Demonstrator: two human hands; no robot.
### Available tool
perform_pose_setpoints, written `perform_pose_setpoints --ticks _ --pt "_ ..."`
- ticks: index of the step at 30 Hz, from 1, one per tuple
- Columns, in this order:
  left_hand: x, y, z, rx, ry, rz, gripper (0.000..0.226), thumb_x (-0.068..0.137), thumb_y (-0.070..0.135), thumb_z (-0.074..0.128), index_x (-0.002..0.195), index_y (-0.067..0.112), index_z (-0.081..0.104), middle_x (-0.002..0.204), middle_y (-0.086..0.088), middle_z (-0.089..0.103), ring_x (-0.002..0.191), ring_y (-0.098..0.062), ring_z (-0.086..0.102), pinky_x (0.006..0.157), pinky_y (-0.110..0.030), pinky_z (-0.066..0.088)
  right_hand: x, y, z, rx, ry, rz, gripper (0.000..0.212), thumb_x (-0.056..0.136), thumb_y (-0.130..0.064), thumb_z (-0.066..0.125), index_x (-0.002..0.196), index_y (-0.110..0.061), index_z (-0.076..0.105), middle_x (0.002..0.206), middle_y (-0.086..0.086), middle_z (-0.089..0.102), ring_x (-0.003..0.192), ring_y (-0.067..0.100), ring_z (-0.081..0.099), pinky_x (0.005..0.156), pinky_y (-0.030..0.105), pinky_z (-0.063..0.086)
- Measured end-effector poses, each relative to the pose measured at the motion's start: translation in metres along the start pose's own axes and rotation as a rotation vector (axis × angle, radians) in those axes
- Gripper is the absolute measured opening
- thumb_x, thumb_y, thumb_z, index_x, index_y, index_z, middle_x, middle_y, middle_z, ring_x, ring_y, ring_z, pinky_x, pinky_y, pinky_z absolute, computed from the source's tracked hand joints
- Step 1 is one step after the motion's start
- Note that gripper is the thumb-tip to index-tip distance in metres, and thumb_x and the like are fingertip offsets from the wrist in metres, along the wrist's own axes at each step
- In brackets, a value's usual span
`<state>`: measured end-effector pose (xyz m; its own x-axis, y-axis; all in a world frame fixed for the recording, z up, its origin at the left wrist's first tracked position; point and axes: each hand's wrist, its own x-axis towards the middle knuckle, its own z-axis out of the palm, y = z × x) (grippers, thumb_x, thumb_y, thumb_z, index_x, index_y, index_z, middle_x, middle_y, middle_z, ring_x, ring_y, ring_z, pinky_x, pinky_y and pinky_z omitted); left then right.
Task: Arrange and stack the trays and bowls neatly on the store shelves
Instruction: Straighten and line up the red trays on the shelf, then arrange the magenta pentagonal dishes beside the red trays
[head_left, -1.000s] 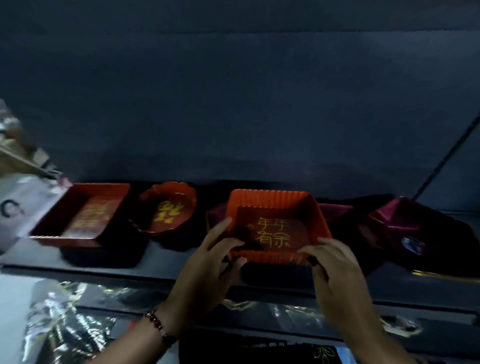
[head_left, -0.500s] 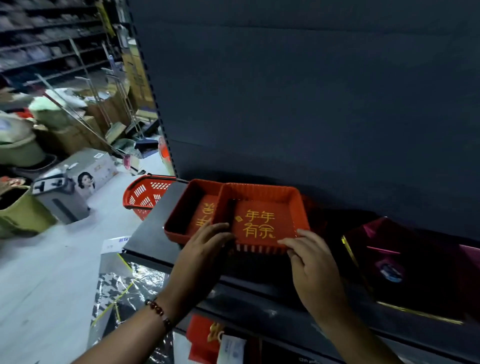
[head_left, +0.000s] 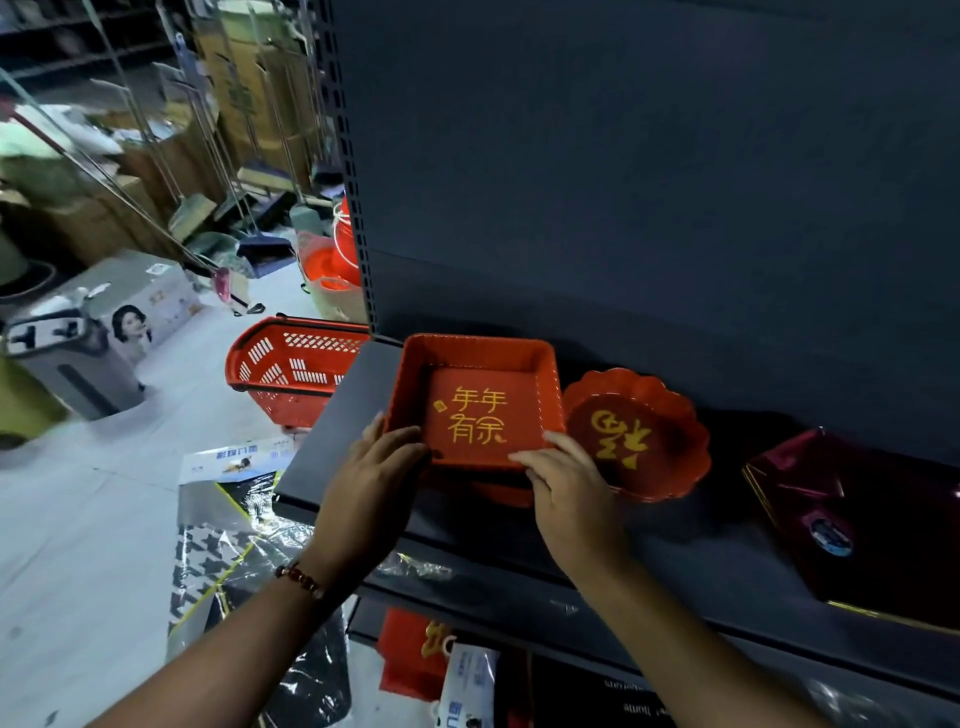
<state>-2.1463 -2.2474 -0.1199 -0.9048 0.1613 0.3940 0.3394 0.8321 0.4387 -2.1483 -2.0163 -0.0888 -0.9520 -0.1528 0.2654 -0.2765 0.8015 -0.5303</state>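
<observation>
The square red tray (head_left: 480, 402) with gold characters is held at its near corners by the left hand (head_left: 376, 480) and right hand (head_left: 563, 480), fingers curled over the rim, at the dark shelf's (head_left: 332, 441) left end, just beside a scalloped red bowl (head_left: 641, 434).

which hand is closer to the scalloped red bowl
Right. The right hand grips the square tray's near right corner, just beside the scalloped bowl; the left hand holds the tray's far side.

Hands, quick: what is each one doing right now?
Left hand: grips the near-left corner of the square orange plastic tray.
Right hand: grips the same tray's near-right corner.
</observation>
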Motion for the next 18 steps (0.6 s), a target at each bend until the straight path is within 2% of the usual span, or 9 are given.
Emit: perform_pose_setpoints --ticks 2,4,7,10,12,15,18 --pt "0.001 -0.009 -0.003 0.008 -0.013 -0.035 0.032 0.094 0.030 0.045 0.114 0.018 0.067 0.134 -0.006 0.058 0.137 -0.036 0.036 0.105 -0.049 0.037 -0.002 -0.005 0.005 -0.001 -0.038 0.019 0.028 0.094 -0.009 0.051 0.114 -0.020 0.067 0.116 -0.001 0.066 0.128 0.014 0.044 0.098 0.035 0.046" --pt "0.002 -0.017 -0.006 0.057 -0.095 -0.057 0.036 0.092 0.031 0.044 0.119 0.020 0.066 0.140 -0.007 0.052 0.140 -0.036 0.030 0.108 -0.050 0.033 -0.006 -0.008 0.012 -0.044 -0.128 0.015 0.033 0.096 -0.010 0.048 0.124 -0.021 0.061 0.126 0.002 0.060 0.129 0.017 0.044 0.103 0.037 0.042" --pt "-0.005 -0.020 -0.006 0.166 -0.252 -0.074 0.056 0.088 0.046 0.033 0.131 0.021 0.057 0.146 -0.009 0.046 0.140 -0.038 0.028 0.111 -0.051 0.028 -0.014 -0.010 0.022 -0.158 -0.226 -0.038 0.042 0.098 -0.014 0.043 0.139 -0.021 0.045 0.138 -0.002 0.052 0.140 0.017 0.026 0.118 0.037 0.012" --pt "-0.012 -0.015 -0.005 0.246 -0.295 -0.092 0.067 0.088 0.051 0.031 0.142 0.014 0.045 0.149 -0.011 0.040 0.140 -0.038 0.030 0.111 -0.050 0.025 -0.015 -0.010 0.022 -0.165 -0.279 -0.022 0.053 0.098 -0.022 0.044 0.148 -0.022 0.028 0.151 -0.004 0.034 0.145 0.015 0.008 0.119 0.036 0.002" --pt "-0.011 -0.006 -0.005 0.273 -0.293 -0.108 0.066 0.089 0.048 0.038 0.142 0.009 0.043 0.149 -0.015 0.039 0.139 -0.040 0.030 0.111 -0.052 0.024 -0.018 -0.007 0.016 -0.192 -0.327 -0.049 0.060 0.097 -0.026 0.046 0.150 -0.025 0.018 0.157 -0.004 0.021 0.146 0.014 0.000 0.118 0.034 -0.003" --pt "-0.010 0.017 -0.001 0.280 -0.287 -0.065 0.064 0.090 0.036 0.058 0.143 0.007 0.041 0.151 -0.018 0.035 0.140 -0.042 0.027 0.112 -0.055 0.023 -0.027 -0.001 0.001 -0.176 -0.333 -0.032 0.064 0.097 -0.027 0.046 0.151 -0.028 0.012 0.159 -0.005 0.010 0.146 0.014 -0.004 0.115 0.031 -0.005" --pt "-0.007 0.056 0.005 0.239 -0.332 0.014 0.068 0.093 0.038 0.054 0.151 0.013 0.026 0.157 -0.013 0.022 0.145 -0.036 0.013 0.117 -0.050 0.012 -0.043 0.013 -0.025 -0.173 -0.285 0.024 0.064 0.097 -0.028 0.045 0.151 -0.030 0.011 0.159 -0.006 0.006 0.146 0.014 -0.006 0.113 0.027 -0.006"
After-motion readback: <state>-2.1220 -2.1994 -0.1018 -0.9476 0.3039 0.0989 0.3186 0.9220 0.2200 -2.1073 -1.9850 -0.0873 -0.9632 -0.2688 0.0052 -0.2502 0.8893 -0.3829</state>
